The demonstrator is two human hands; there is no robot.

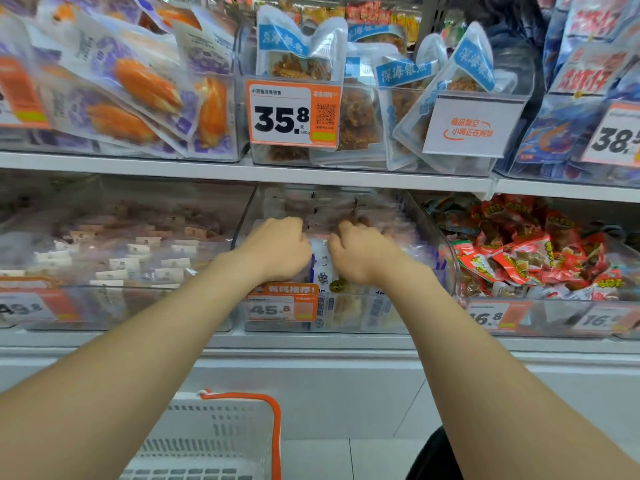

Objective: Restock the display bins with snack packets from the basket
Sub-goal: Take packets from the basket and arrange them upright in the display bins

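Together: left hand (277,249), right hand (360,254); packet (322,261)

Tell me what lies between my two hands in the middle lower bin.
A white-and-blue snack packet, upright in the bin, fills the gap between the left hand and the right hand; the head view shows it.

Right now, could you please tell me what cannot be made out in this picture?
Head view:
Grips of left hand, right hand: fingers hidden behind knuckles.
Inside the basket: cut off by bottom edge, forearm.
Rear packets in middle bin: blurred, shadowed.
Rightmost price tag: cut by edge.
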